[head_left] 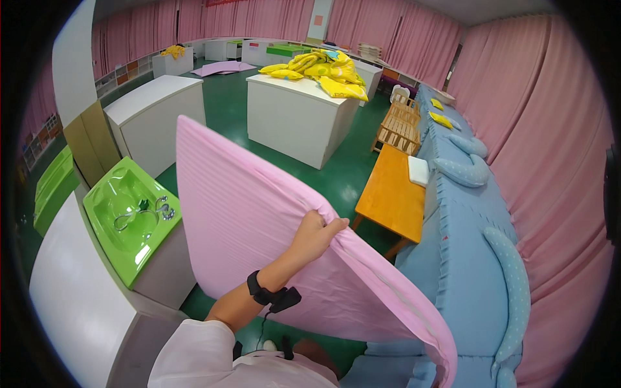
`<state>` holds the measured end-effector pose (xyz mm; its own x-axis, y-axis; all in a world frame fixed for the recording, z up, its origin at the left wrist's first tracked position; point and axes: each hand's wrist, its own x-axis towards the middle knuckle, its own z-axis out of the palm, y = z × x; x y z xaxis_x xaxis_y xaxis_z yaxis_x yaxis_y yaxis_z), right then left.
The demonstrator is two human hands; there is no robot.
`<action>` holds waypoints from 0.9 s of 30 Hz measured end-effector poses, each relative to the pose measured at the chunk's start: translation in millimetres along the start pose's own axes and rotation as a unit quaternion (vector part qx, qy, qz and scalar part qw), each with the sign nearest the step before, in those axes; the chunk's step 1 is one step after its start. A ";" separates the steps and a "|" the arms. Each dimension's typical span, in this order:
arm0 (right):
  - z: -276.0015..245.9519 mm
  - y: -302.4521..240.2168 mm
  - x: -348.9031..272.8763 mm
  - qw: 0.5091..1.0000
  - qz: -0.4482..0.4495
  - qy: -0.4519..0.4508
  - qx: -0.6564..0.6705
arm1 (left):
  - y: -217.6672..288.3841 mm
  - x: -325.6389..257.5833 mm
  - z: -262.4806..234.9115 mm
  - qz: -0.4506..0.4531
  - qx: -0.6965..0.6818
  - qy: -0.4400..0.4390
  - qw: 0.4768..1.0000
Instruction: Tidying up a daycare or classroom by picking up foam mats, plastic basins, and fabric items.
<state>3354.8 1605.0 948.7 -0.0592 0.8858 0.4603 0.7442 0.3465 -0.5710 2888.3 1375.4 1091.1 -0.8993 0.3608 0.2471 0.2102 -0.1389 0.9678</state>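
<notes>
My left hand point(318, 234) is closed on the upper long edge of a thin pink mattress point(246, 220), with the fingers wrapped over the edge. The mattress stands on its side in front of me, slanting from the far left down to the near right. A zip seam runs along its upper edge. Fine stripes show on its cover. A black band with a small box and cable sits on my left wrist. My right hand is out of the picture.
Left are a green sink basin point(132, 213) and a white counter point(77, 284). Ahead, a white cabinet point(291, 119) bears yellow bedding point(323, 68). An orange table point(391, 194) and long blue padded seat point(472, 258) stand right. Another pink mat point(223, 68) lies farther off.
</notes>
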 end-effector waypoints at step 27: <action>604.0 -625.8 -20.2 0.489 -0.379 -0.786 0.001 | -181.2 634.9 -387.9 0.131 0.222 0.283 0.924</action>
<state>2488.4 1556.9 886.2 -0.7575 -0.3536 -0.5488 0.1120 0.7577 -0.6429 2130.4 1272.0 1053.5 -0.8251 -0.1897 0.5322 0.4728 0.2839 0.8342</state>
